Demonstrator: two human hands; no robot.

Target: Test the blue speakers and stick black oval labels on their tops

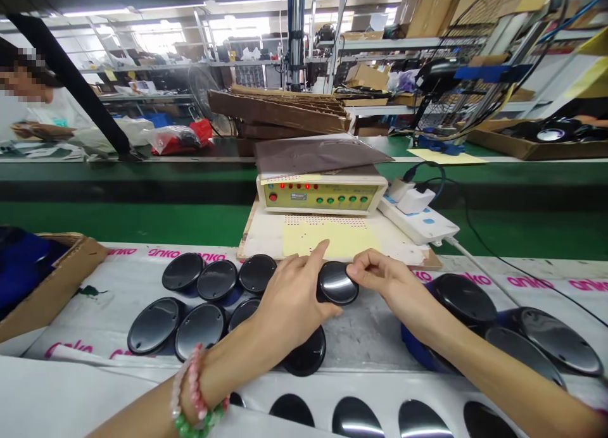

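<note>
The right hand [392, 278] is half curled, its fingertips [354, 271] on the upper edge of a glossy black disc [337, 283], and it seems to have a light hold. The left hand [289, 305] is more open, with the thumb [322, 250] raised toward a sheet of yellow paper [327, 240] and the fingers [331, 311] reaching the disc's lower edge; I cannot tell whether they bear any weight. The disc sits between the hands, just in front of a wooden board [247, 242].

A fingertip grip on so slick a face could let the disc slip and knock its neighbours, scuffing the shine. Another disc [304, 352] lies directly below the left palm, so a dropped hand could press or shove it. Seven more discs crowd the left of the white printed sheet [114, 286], leaving little room there. Toward the right, bare grey bench [361, 343] offers the widest gap before the dark discs [558, 340] near the right edge. A thin cable [489, 280] crosses that corner and could snag a sleeve or disc. Further discs [356, 419] line the bench's near edge, where a slide could carry one over.
</note>
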